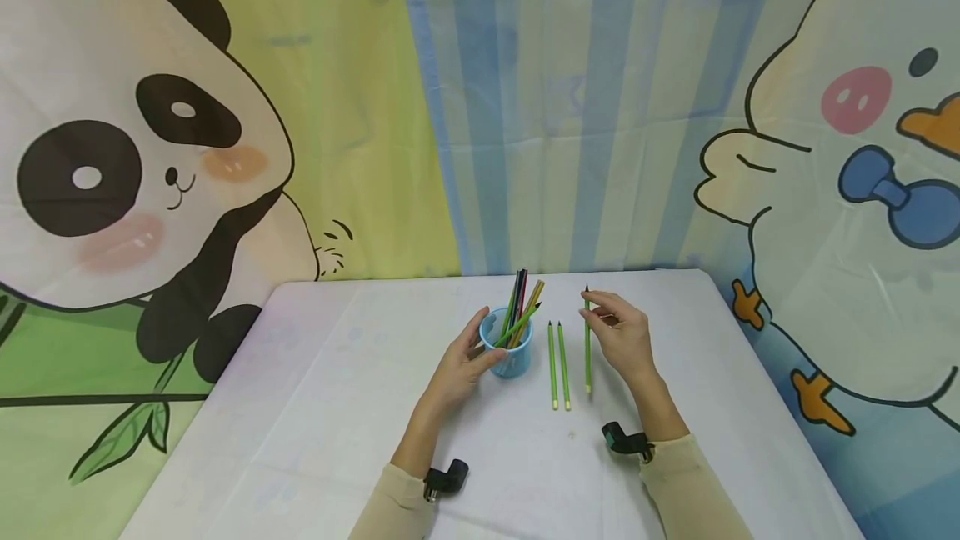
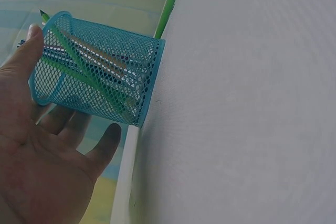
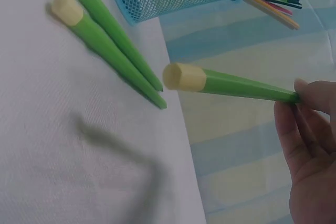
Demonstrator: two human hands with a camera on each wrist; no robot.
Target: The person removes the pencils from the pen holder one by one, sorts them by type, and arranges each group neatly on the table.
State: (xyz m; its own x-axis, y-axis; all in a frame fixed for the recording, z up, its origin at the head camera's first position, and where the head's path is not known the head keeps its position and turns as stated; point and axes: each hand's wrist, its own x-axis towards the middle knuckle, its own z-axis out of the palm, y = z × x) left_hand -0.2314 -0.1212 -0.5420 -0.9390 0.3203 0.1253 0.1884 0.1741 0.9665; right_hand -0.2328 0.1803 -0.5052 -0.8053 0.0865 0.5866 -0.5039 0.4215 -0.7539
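My left hand (image 1: 459, 365) holds a light blue mesh pencil cup (image 1: 513, 365), thumb near its rim and fingers around the far side. Green, yellow-brown and dark pencils stand in it, and one green pencil (image 1: 522, 321) leans across its mouth. To the right, my right hand (image 1: 626, 340) pinches a green pencil (image 3: 241, 85) close to its dark point. Its cream end hangs toward me, and a shadow in the right wrist view shows it raised off the cloth. Two more green pencils (image 1: 552, 367) lie side by side between cup and right hand, points facing away.
A white cloth covers the table (image 1: 322, 432). Behind it hangs a striped curtain (image 1: 562, 148), with a panda print (image 1: 90, 265) at the left and a white bird print (image 1: 847, 290) at the right. Each wrist carries a small black camera (image 1: 447, 478).
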